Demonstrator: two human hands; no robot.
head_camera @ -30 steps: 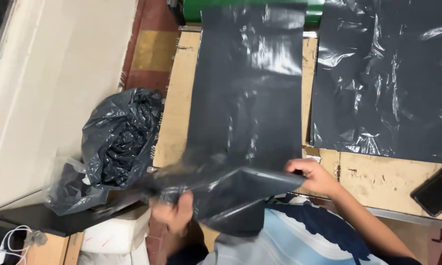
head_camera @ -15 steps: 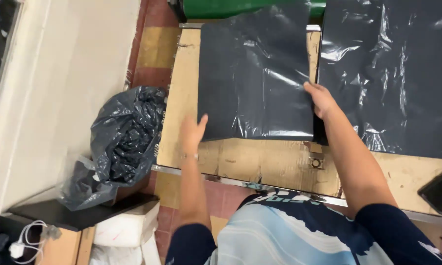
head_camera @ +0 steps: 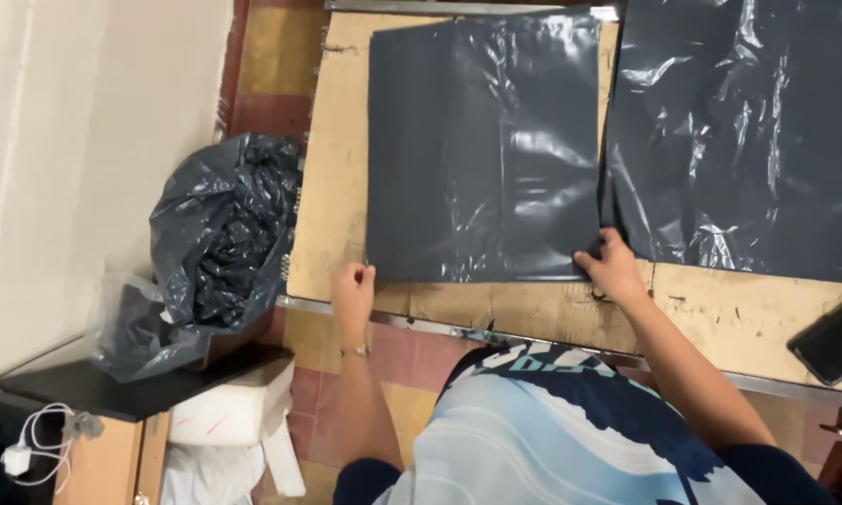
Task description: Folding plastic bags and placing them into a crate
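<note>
Dark plastic bag (head_camera: 482, 150) lies flat on the cardboard-topped table (head_camera: 337, 206). Left hand (head_camera: 353, 288) pinches its near-left corner; right hand (head_camera: 611, 265) presses fingers on the near-right corner. Second bag (head_camera: 748, 131) lies just beside.

A worn wooden worktable (head_camera: 341, 168) with a metal edge strip stands over a floor of red and yellow tiles (head_camera: 262, 56), and a plain pale wall (head_camera: 93, 112) runs along the left side. Beside the table, 1 stuffed dark plastic sack (head_camera: 229, 234) sits on a low black-topped cabinet (head_camera: 112, 397) (a white charger with its cable (head_camera: 28, 444) lies at its near end). Light is even and soft, glinting off the sack's creases.
</note>
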